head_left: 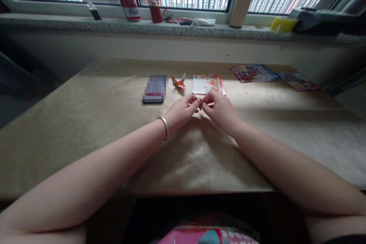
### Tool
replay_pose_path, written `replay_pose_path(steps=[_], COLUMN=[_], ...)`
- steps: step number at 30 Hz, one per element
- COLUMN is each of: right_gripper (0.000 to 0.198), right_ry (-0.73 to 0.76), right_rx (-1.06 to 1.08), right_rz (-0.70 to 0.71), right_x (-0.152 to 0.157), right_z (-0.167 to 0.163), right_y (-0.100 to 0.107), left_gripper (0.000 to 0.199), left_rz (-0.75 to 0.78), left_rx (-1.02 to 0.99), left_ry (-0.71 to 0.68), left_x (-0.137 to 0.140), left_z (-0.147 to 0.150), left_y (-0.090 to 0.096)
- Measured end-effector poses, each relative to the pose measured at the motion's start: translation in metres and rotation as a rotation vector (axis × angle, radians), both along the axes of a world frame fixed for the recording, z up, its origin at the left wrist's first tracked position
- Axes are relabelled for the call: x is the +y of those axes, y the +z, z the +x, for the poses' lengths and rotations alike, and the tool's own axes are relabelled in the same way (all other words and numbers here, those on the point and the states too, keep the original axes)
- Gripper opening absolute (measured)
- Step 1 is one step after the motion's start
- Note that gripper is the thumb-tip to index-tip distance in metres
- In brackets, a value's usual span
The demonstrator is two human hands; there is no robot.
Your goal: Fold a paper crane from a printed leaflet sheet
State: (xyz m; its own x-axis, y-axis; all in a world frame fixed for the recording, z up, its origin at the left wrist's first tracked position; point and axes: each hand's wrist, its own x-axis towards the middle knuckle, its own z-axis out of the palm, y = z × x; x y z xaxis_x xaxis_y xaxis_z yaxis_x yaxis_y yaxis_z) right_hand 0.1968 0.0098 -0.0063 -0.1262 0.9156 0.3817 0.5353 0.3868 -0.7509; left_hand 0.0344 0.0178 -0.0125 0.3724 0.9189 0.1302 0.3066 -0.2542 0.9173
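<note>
The fingers (195, 103) of the left hand (180, 111) and the right hand (222, 110) were drawn together, pinching a small dark piece (200, 103) between their tips; it was too covered for me to tell what it was. They held it near the middle of the tabletop (85, 129), on the near side of a stack of printed paper (208, 84). An orange-red paper bird (179, 82) lay just left of that stack, and a phone (154, 89) with a blurred screen lay farther left. Colourful printed sheets (254, 73) were spread toward the back right. Behind, on the windowsill (71, 24), a red and white can (130, 6) stood near a smaller red container (155, 12), with something yellow (284, 25) at the right.
</note>
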Motion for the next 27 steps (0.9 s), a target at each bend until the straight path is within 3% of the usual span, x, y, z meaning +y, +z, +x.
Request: replay_pose_path(steps=[5, 10, 14, 21, 27], right_gripper=[0.012, 0.014, 0.02, 0.035, 0.031], right_ry=[-0.007, 0.031, 0.046, 0.056, 0.053], right_rx=[0.125, 0.277, 0.375, 0.478, 0.452], right_rz=[-0.034, -0.107, -0.135, -0.201, -0.179], right_x=[0.001, 0.0, -0.003, -0.004, -0.004], right_z=[0.001, 0.005, 0.003, -0.001, 0.0], right_y=[-0.016, -0.022, -0.02, -0.018, -0.021], left_gripper=[0.03, 0.029, 0.025, 0.026, 0.022], left_rz=[0.089, 0.15, 0.084, -0.187, -0.192], left_rx=[0.025, 0.031, -0.04, -0.357, -0.354], left_ry=[0.07, 0.045, 0.078, 0.017, 0.088], left_x=[0.0, -0.008, -0.009, -0.007, -0.006], left_z=[0.002, 0.006, 0.007, 0.001, 0.001], left_y=[-0.004, -0.008, -0.008, -0.013, -0.013])
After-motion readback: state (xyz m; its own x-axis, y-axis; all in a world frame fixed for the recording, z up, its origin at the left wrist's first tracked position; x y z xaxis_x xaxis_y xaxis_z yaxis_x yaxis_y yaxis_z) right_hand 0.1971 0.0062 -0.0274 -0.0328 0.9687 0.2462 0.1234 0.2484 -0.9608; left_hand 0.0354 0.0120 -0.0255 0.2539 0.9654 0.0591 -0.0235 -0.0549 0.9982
